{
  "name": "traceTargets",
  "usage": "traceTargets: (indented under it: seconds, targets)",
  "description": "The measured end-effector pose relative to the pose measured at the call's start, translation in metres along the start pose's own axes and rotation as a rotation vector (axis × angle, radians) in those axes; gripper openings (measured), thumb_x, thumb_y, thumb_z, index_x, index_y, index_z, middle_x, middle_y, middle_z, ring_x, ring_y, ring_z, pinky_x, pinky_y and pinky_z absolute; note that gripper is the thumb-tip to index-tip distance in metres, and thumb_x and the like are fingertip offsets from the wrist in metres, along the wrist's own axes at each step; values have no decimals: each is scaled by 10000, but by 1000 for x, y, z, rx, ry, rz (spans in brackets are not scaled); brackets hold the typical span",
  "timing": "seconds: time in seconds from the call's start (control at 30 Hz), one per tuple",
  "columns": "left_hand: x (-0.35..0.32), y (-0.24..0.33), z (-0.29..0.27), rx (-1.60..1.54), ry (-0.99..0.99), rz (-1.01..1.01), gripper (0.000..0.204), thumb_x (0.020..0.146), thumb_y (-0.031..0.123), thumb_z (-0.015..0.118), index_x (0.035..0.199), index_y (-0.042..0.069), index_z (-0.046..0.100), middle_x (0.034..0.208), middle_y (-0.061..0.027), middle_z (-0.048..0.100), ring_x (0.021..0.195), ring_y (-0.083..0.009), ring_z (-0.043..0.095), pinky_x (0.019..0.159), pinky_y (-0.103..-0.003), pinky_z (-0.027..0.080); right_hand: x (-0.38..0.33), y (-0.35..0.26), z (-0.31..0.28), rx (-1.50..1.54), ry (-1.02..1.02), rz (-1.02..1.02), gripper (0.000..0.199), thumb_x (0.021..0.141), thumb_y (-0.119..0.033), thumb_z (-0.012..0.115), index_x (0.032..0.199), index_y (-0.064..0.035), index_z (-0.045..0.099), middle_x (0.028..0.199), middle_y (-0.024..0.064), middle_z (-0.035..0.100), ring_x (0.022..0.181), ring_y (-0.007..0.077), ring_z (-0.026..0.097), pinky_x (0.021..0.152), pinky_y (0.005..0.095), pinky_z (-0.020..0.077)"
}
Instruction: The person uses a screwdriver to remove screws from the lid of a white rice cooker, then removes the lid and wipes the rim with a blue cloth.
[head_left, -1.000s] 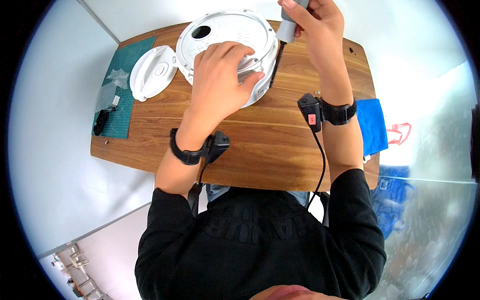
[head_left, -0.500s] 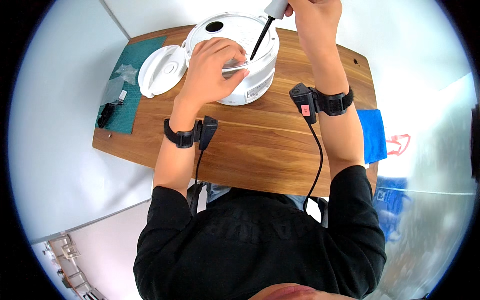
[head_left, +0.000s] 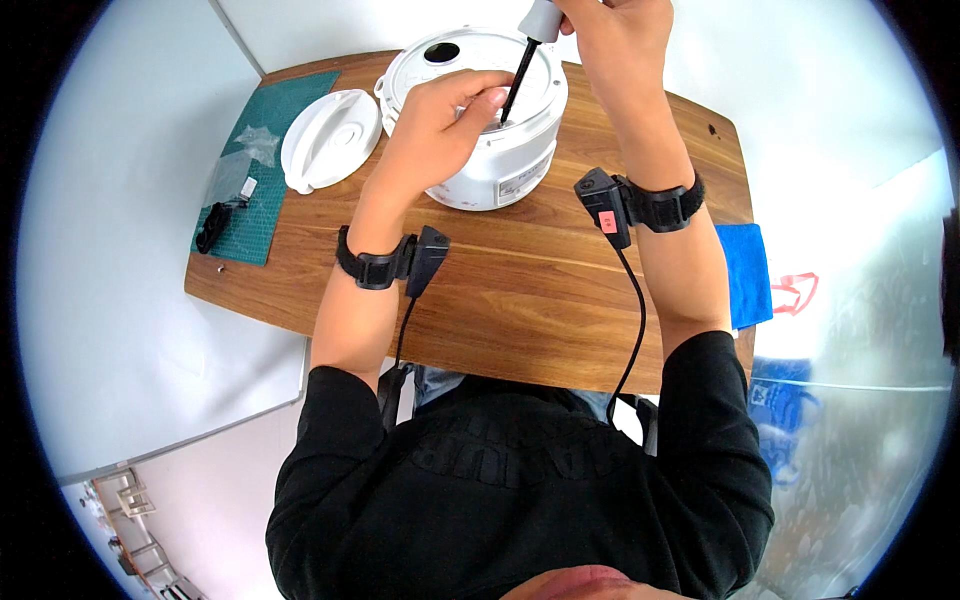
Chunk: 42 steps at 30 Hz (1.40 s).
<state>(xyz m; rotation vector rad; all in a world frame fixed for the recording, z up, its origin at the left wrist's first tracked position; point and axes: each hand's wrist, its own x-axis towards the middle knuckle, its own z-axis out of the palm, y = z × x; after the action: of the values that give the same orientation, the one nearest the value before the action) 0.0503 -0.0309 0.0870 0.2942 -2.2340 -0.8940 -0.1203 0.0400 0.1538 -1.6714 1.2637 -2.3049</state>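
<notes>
Your left hand (head_left: 440, 125) lies flat, bracing the white rice cooker (head_left: 480, 110) at the table's (head_left: 520, 300) far edge; your right hand (head_left: 610, 40) grips a screwdriver (head_left: 525, 60), tip down inside. Looks like mid-screw work: next, keep the tip seated and upright.

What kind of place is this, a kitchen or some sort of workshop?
It looks more like a small repair bench than a kitchen: a brown wooden table carries a green cutting mat with small parts, and a white round rice cooker is being worked on with a grey-handled screwdriver.
</notes>
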Motion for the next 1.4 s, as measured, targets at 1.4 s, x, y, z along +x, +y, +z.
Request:
traceTargets:
  seconds: [1.4]
  targets:
    - [14,3,20,-260,96,-84,165,953,136,675,1045,31,762,832,-34,764,675,-60,638,606,-208,481,2,-7,-15,364,-285,253,464,925,-110,692,1301,42,468,1062,118,656,918,122,622,731,251,519]
